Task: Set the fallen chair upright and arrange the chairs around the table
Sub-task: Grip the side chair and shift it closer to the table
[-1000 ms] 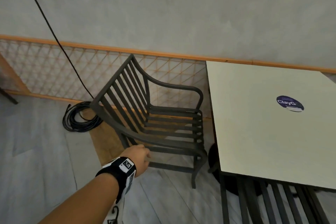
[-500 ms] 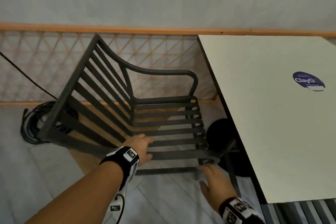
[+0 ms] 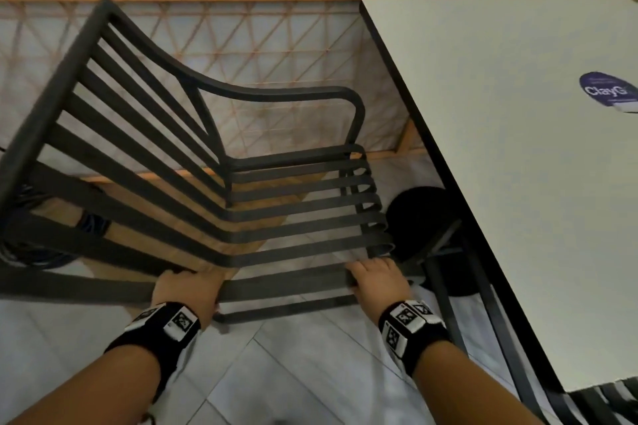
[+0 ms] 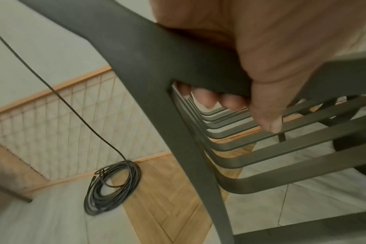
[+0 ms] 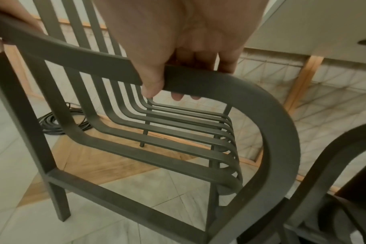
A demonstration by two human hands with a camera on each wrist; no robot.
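A dark slatted metal armchair (image 3: 241,203) stands upright beside the cream table (image 3: 518,183), its seat front turned toward the table. My left hand (image 3: 188,286) grips the near armrest where it meets the backrest; in the left wrist view its fingers (image 4: 207,100) curl under the bar. My right hand (image 3: 373,274) grips the same armrest (image 5: 198,77) close to its curved front end, with the thumb (image 5: 153,82) over the bar. Part of a second slatted chair (image 3: 604,400) shows under the table's near corner.
A coil of black cable (image 4: 113,186) lies on the floor behind the chair's back, by the wooden lattice fence (image 3: 276,55) along the wall. The table's black round base (image 3: 421,214) sits just past the chair's front. Tiled floor lies near me.
My right hand came into view and took hold of the front of the armrest. My left hand stayed on the armrest. The view has closed in over the chair.
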